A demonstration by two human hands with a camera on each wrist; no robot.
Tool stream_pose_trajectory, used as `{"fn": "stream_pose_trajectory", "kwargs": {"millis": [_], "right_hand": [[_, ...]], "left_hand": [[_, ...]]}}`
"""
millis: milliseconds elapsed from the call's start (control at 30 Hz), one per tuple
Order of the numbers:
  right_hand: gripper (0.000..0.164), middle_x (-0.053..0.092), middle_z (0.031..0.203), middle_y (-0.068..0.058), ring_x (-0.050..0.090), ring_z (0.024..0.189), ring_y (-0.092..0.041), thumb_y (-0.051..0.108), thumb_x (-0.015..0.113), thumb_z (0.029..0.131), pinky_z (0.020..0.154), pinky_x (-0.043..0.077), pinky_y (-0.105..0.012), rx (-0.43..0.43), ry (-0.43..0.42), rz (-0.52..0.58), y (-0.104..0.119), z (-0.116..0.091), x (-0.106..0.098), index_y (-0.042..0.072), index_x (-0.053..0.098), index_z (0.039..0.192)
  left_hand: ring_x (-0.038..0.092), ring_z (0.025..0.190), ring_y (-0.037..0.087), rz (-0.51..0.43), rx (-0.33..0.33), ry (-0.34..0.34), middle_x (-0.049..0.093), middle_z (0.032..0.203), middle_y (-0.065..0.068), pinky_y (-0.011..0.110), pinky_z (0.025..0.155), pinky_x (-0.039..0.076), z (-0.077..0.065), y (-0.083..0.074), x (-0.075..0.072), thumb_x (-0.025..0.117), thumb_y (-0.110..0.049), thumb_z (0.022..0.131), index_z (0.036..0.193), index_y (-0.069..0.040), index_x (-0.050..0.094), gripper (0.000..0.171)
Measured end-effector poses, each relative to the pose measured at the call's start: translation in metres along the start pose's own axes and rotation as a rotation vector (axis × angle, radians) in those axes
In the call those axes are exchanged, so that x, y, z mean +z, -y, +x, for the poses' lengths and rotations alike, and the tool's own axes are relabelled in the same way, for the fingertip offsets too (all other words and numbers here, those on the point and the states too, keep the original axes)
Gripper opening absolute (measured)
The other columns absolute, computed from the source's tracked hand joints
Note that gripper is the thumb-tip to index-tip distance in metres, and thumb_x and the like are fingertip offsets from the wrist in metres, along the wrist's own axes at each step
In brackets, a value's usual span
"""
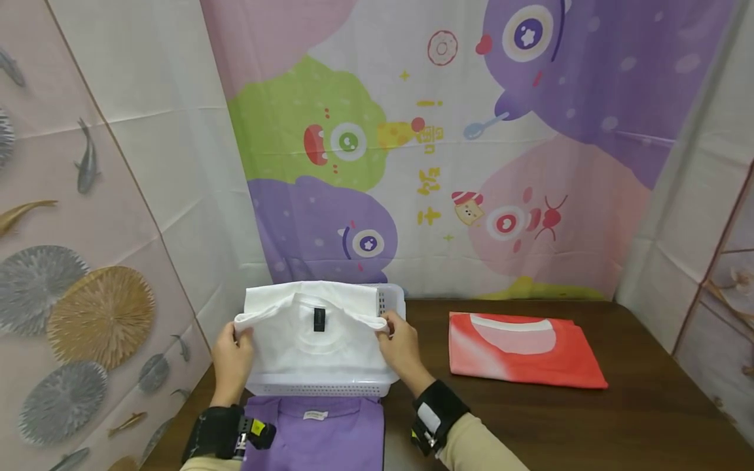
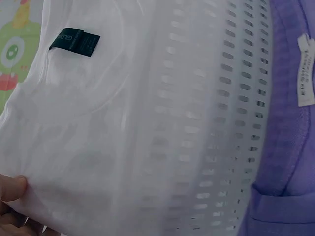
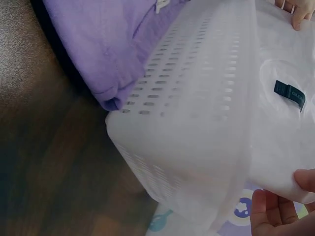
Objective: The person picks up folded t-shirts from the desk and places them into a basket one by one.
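A folded white T-shirt (image 1: 277, 347) with a dark neck label (image 1: 319, 320) lies over the white perforated plastic basket (image 1: 321, 390). My left hand (image 1: 232, 360) pinches its left corner between thumb and fingers. At the opposite corner, my right hand (image 1: 403, 350) grips the cloth the same way, thumb on top in the right wrist view. The shirt hides most of the basket's inside; the basket's right rim and front wall show. Just in front of the basket is a folded purple shirt (image 1: 330, 435) with a white neck label (image 2: 306, 71).
To the right, a folded red garment (image 1: 530, 353) with pink and white patches lies on the dark wooden table (image 1: 636, 412). A printed curtain (image 1: 436, 261) hangs behind the table, and a patterned sheet (image 1: 118, 229) closes in the left side.
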State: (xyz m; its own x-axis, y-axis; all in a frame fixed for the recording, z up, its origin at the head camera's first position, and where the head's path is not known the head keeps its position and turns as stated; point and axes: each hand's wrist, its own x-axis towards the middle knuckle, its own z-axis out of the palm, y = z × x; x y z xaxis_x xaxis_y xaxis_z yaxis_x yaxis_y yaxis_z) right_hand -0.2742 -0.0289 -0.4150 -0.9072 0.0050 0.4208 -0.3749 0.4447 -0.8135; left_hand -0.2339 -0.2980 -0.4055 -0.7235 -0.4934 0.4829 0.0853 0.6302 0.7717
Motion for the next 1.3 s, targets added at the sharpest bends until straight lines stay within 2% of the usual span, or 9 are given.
{"fn": "stream_pose_trajectory", "kwargs": {"millis": [200, 400, 567, 800, 900, 1167, 1300], "right_hand": [[0.009, 0.063, 0.073, -0.013, 0.051, 0.066, -0.014, -0.002, 0.062, 0.079, 0.058, 0.04, -0.022, -0.01, 0.035, -0.02, -0.004, -0.004, 0.004, 0.001, 0.062, 0.088], [0.009, 0.068, 0.08, -0.015, 0.058, 0.071, -0.021, -0.002, 0.063, 0.08, 0.062, 0.046, -0.028, -0.026, 0.06, -0.076, -0.008, -0.006, 0.01, -0.001, 0.063, 0.089], [0.01, 0.07, 0.083, -0.016, 0.064, 0.075, -0.028, 0.0, 0.062, 0.081, 0.065, 0.049, -0.034, -0.039, 0.096, -0.169, -0.01, -0.006, 0.013, -0.001, 0.064, 0.091], [0.01, 0.073, 0.089, -0.018, 0.069, 0.078, -0.035, 0.005, 0.062, 0.084, 0.062, 0.051, -0.041, -0.027, 0.116, -0.267, -0.009, -0.007, 0.017, 0.001, 0.066, 0.093], [0.009, 0.074, 0.09, -0.018, 0.07, 0.078, -0.035, 0.007, 0.062, 0.085, 0.06, 0.05, -0.042, -0.015, 0.11, -0.303, -0.01, -0.006, 0.018, 0.003, 0.067, 0.092], [0.006, 0.074, 0.088, -0.016, 0.07, 0.078, -0.033, 0.008, 0.062, 0.085, 0.059, 0.049, -0.041, -0.002, 0.107, -0.357, -0.011, -0.003, 0.023, 0.004, 0.066, 0.088], [0.006, 0.073, 0.085, -0.016, 0.069, 0.076, -0.033, 0.008, 0.063, 0.084, 0.059, 0.048, -0.041, -0.006, 0.093, -0.367, -0.012, -0.002, 0.026, 0.004, 0.066, 0.086]], "left_hand": [[0.059, 0.102, 0.049, 0.007, -0.018, 0.036, 0.06, 0.112, 0.038, 0.056, 0.085, 0.046, -0.005, 0.01, 0.001, 0.048, 0.0, 0.094, 0.111, 0.017, 0.055, 0.026], [0.057, 0.103, 0.054, 0.046, 0.006, 0.037, 0.059, 0.109, 0.04, 0.06, 0.086, 0.045, -0.007, 0.016, 0.003, 0.049, 0.0, 0.093, 0.108, 0.019, 0.055, 0.024], [0.056, 0.104, 0.056, 0.103, 0.026, 0.051, 0.058, 0.108, 0.04, 0.06, 0.089, 0.044, -0.007, 0.021, 0.004, 0.05, 0.002, 0.091, 0.11, 0.019, 0.055, 0.026], [0.053, 0.11, 0.056, 0.134, 0.0, 0.098, 0.056, 0.113, 0.041, 0.061, 0.093, 0.043, -0.007, 0.026, 0.004, 0.049, 0.0, 0.092, 0.116, 0.02, 0.053, 0.032], [0.054, 0.108, 0.056, 0.146, 0.004, 0.098, 0.057, 0.112, 0.042, 0.061, 0.092, 0.044, -0.007, 0.028, 0.005, 0.049, 0.0, 0.092, 0.114, 0.02, 0.054, 0.03], [0.06, 0.091, 0.055, 0.25, 0.045, 0.077, 0.065, 0.097, 0.036, 0.06, 0.074, 0.043, -0.008, 0.033, 0.008, 0.056, -0.003, 0.088, 0.094, 0.013, 0.059, 0.018], [0.061, 0.091, 0.055, 0.266, 0.052, 0.103, 0.064, 0.095, 0.037, 0.059, 0.075, 0.044, -0.008, 0.033, 0.01, 0.055, -0.003, 0.088, 0.094, 0.015, 0.059, 0.019]]}}
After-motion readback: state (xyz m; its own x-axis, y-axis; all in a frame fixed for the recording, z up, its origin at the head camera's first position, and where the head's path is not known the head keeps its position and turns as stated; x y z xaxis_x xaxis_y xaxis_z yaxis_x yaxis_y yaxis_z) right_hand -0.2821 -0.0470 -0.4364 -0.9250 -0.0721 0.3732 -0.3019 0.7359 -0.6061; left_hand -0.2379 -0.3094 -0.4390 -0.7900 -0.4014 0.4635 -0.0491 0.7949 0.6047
